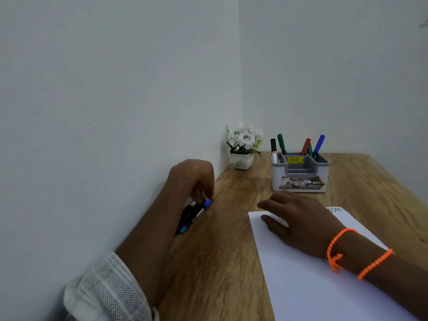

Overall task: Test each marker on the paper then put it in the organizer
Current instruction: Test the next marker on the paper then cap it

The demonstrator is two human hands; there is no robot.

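Wooden bench set in a corner of plain white walls; both hands at work near the paper.

The white paper lies flat on the bench at right, with a small scribble at its far edge. The grey organizer stands beyond it, holding black, green, red and blue markers upright in its side compartments. A small pot of white flowers sits in the corner. The left hand, wrist bent down by the wall, has its fingers closed on the blue-capped marker atop a small pile of markers lying on the bench against the wall. The right hand, with orange bracelets at the wrist, rests palm down on the paper, fingers spread, holding nothing.
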